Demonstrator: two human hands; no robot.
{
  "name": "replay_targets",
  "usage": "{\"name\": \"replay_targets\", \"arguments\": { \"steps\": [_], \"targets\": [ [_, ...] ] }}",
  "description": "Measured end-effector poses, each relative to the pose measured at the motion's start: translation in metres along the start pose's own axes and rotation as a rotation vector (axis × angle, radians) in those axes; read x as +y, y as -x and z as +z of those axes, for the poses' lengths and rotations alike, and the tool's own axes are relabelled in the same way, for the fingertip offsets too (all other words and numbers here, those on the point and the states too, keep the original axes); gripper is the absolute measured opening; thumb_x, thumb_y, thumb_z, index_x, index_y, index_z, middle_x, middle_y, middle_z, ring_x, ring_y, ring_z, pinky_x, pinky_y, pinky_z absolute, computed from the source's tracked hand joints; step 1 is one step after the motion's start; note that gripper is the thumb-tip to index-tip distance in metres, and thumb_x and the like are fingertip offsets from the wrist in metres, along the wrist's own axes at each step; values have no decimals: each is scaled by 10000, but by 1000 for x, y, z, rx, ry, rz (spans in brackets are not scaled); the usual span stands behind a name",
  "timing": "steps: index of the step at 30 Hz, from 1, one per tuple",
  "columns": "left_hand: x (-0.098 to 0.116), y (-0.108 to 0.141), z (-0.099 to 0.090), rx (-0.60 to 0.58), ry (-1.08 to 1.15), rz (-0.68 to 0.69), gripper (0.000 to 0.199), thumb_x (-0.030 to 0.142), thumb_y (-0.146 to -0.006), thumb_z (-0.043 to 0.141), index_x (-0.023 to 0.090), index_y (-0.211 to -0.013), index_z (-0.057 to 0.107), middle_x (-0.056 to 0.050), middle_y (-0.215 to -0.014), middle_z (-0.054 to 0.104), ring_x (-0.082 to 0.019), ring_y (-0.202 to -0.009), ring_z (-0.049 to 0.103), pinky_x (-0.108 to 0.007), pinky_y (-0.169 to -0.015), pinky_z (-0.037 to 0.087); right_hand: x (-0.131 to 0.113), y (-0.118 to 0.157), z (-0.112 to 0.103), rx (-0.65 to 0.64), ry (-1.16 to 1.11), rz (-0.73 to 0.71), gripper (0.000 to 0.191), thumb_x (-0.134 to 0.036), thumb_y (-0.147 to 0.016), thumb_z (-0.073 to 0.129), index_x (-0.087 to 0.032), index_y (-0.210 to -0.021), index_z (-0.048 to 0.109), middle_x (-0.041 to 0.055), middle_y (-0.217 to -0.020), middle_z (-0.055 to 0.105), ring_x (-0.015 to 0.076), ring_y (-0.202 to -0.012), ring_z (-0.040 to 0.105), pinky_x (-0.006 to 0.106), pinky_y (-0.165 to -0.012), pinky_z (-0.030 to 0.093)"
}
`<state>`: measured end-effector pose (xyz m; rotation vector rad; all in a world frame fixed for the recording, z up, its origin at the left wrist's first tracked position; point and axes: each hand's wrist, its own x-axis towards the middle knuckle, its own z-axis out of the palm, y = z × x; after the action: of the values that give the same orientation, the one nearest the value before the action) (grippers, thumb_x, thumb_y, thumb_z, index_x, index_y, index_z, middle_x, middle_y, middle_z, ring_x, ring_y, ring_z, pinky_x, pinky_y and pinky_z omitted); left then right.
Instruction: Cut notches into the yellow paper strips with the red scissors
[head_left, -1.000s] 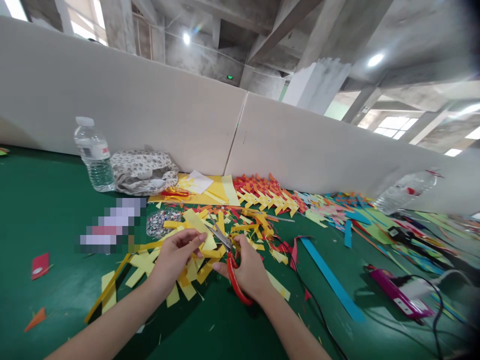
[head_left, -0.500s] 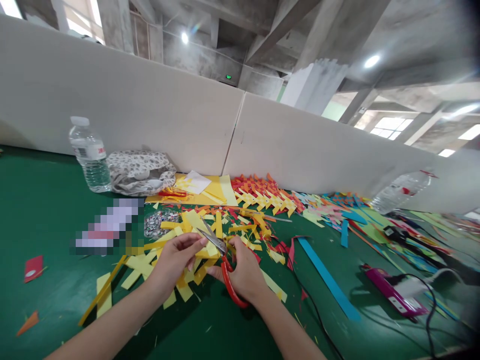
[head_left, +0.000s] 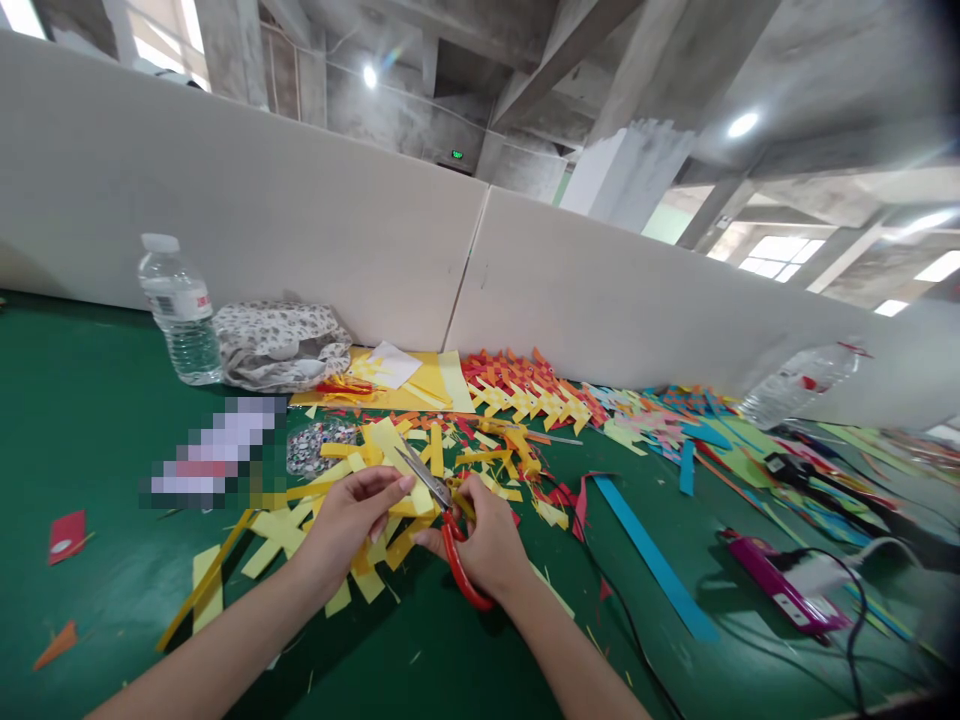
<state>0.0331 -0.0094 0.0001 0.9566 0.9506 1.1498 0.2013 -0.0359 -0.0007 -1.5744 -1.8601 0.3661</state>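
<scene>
Red-handled scissors (head_left: 457,560) are in my right hand (head_left: 491,540), fingers through the loops, blades pointing up and left. The blades look nearly closed, with their tips just above my left thumb. My left hand (head_left: 360,510) is closed in a pinch beside the blades; what lies between its fingertips is too small to make out. Below and around both hands is a loose heap of yellow paper strips (head_left: 375,580). A small yellow piece (head_left: 465,503) shows at my right fingers.
A clear bag of small round beads or eyes (head_left: 319,447) lies left of the heap. Woven paper fish shapes (head_left: 540,395) line the partition. Water bottles (head_left: 180,320) stand at the back left and lean at right. A purple power strip (head_left: 787,590) with cables and a blue strip (head_left: 656,560) lie right.
The scissor blades have come closer together. Both hands stay in nearly the same place.
</scene>
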Motion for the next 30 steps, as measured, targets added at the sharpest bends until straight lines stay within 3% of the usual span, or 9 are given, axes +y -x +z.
{"name": "replay_targets", "arguments": {
  "steps": [6, 11, 15, 21, 27, 30],
  "targets": [
    [-1, 1, 0, -28, 25, -1, 192, 295, -588, 698, 166, -693, 602, 64, -577, 519, 10, -322, 303, -150, -325, 202, 4, -2, 1, 71, -104, -6, 405, -390, -520, 703, -214, -632, 356, -85, -510, 361, 78, -464, 300, 203, -438, 243],
    [-2, 3, 2, -47, -38, -17, 193, 314, -613, 675, 164, -710, 605, 61, -542, 507, -8, -335, 352, -146, -338, 240, 5, -4, 5, 15, -574, 50, 325, -314, -607, 677, -213, -748, 402, -31, -686, 532, 104, -563, 481, 223, -535, 391],
    [-2, 4, 4, -83, -43, -60, 195, 322, -609, 676, 165, -693, 596, 57, -540, 521, -24, -365, 389, -147, -362, 273, 0, -5, 9, -49, -794, 59, 302, -263, -630, 672, -217, -759, 403, -31, -686, 541, 120, -633, 533, 261, -630, 439],
    [0, 3, 1, -32, -91, -71, 237, 350, -615, 664, 176, -760, 595, 65, -463, 481, -47, -394, 419, -146, -366, 229, 2, -4, 9, -85, -799, 57, 323, -211, -613, 688, -220, -758, 400, -42, -683, 541, 102, -602, 518, 231, -582, 428],
    [8, -2, -5, 51, -62, -51, 271, 352, -597, 675, 183, -793, 595, 43, -631, 541, -42, -446, 451, -151, -397, 292, 3, -3, 8, -138, -787, 94, 331, -197, -604, 685, -215, -749, 389, -47, -691, 548, 75, -514, 477, 196, -480, 387],
    [13, -3, -6, 78, -64, -45, 267, 342, -596, 680, 178, -787, 592, 44, -617, 531, -42, -440, 440, -152, -395, 302, 1, -3, 7, -142, -754, 103, 337, -211, -606, 678, -216, -745, 371, -40, -711, 555, 70, -500, 458, 196, -469, 377]
  ]
}}
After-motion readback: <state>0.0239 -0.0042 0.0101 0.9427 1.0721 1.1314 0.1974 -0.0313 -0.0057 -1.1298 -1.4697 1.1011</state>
